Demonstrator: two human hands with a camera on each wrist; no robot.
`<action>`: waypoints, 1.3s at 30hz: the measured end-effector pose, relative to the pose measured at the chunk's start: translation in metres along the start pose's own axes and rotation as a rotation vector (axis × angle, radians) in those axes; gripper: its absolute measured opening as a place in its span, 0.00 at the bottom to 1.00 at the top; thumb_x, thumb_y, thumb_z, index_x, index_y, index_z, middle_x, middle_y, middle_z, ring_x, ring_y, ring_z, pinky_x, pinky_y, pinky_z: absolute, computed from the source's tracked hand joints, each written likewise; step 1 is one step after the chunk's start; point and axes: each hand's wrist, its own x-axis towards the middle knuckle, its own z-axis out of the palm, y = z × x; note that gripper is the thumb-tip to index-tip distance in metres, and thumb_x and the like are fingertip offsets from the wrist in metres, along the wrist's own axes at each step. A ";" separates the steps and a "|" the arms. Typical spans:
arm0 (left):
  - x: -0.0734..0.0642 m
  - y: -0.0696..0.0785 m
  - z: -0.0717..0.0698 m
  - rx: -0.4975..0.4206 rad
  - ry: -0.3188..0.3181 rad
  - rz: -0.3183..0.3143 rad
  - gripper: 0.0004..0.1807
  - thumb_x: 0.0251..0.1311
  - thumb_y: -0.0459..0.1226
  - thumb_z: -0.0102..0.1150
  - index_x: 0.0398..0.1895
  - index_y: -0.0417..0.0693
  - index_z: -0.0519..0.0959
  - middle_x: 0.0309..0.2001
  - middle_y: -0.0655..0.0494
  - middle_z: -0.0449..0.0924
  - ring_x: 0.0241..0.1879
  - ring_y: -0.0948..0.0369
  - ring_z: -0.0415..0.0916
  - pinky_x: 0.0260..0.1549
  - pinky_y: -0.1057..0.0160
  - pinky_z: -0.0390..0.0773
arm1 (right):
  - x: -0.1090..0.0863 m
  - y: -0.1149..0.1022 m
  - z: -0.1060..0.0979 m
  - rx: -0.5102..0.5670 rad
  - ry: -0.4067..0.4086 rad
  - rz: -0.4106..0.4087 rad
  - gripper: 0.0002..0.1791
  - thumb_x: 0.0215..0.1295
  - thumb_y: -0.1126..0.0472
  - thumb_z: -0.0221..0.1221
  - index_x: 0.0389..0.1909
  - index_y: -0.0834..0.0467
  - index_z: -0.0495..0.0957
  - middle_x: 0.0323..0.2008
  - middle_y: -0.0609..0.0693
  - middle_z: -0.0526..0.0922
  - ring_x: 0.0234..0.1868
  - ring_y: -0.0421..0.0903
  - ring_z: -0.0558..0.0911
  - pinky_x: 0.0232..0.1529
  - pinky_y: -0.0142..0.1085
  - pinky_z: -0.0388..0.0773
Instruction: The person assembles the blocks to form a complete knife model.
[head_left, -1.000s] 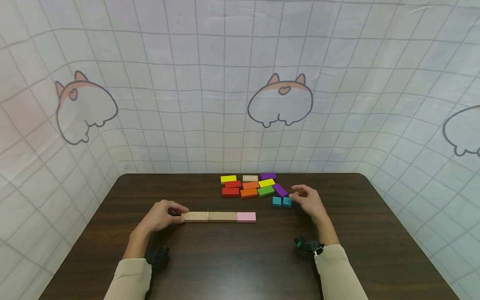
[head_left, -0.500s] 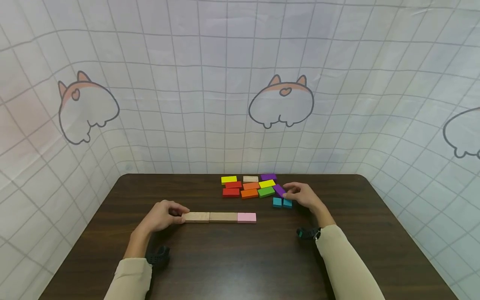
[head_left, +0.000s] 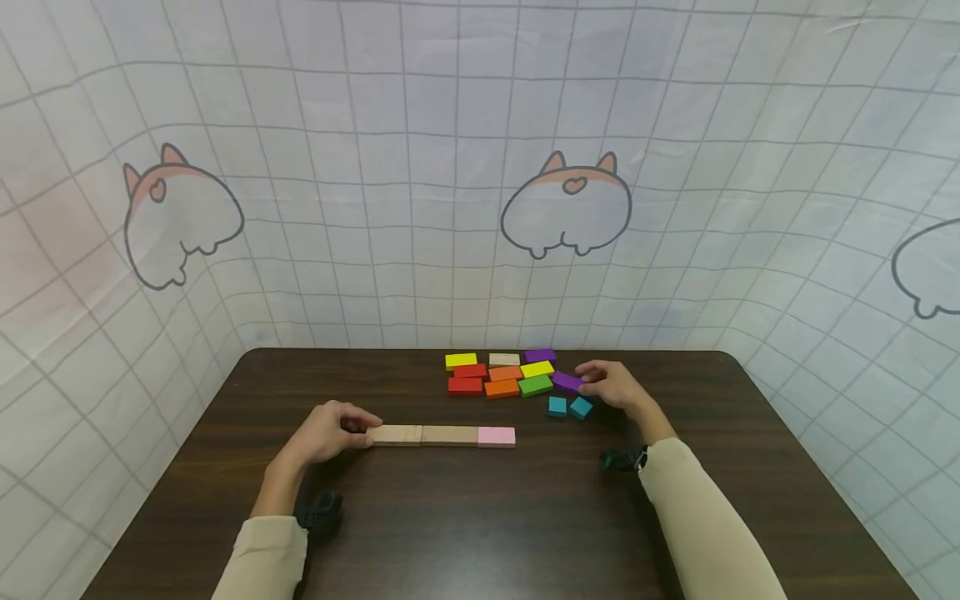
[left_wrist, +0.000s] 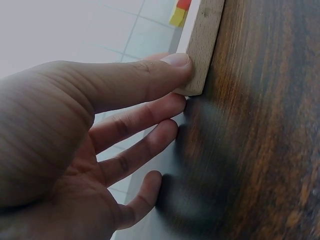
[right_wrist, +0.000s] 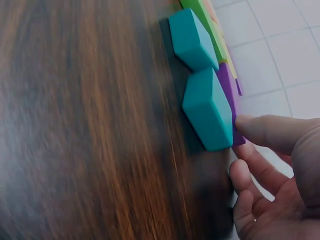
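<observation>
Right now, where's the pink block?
In the head view, the pink block lies mid-table, at the right end of a row, beside two plain wooden blocks; the left hand pinches the row's other end.

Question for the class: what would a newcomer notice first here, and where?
Most likely the cluster of bright blocks near the far edge of the dark wooden table, where the right hand pinches the nearer purple block. Next, the two plain wooden blocks and pink block in a row nearer the person, its left end held by the left hand. Behind everything, corgi drawings dot the white gridded cloth.
</observation>
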 end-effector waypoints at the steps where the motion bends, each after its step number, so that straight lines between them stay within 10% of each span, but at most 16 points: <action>1: 0.000 0.000 0.000 -0.001 0.000 -0.001 0.12 0.58 0.34 0.74 0.46 0.49 0.90 0.39 0.55 0.87 0.37 0.60 0.77 0.38 0.60 0.77 | 0.000 0.001 -0.001 0.000 -0.001 0.000 0.21 0.71 0.65 0.61 0.63 0.63 0.78 0.55 0.64 0.82 0.55 0.58 0.79 0.60 0.52 0.74; 11: -0.001 0.003 -0.001 0.005 -0.002 -0.010 0.12 0.58 0.35 0.73 0.47 0.51 0.90 0.40 0.56 0.86 0.38 0.60 0.78 0.39 0.59 0.78 | -0.003 0.009 -0.011 -0.022 -0.078 -0.056 0.24 0.73 0.66 0.58 0.68 0.64 0.73 0.65 0.67 0.74 0.51 0.54 0.77 0.56 0.48 0.75; 39: -0.002 0.004 -0.001 0.006 -0.005 -0.006 0.13 0.58 0.37 0.73 0.48 0.51 0.89 0.43 0.55 0.86 0.40 0.60 0.78 0.41 0.56 0.80 | -0.010 -0.006 -0.019 -0.096 -0.010 -0.161 0.18 0.71 0.68 0.61 0.60 0.63 0.79 0.44 0.58 0.82 0.42 0.50 0.77 0.44 0.39 0.74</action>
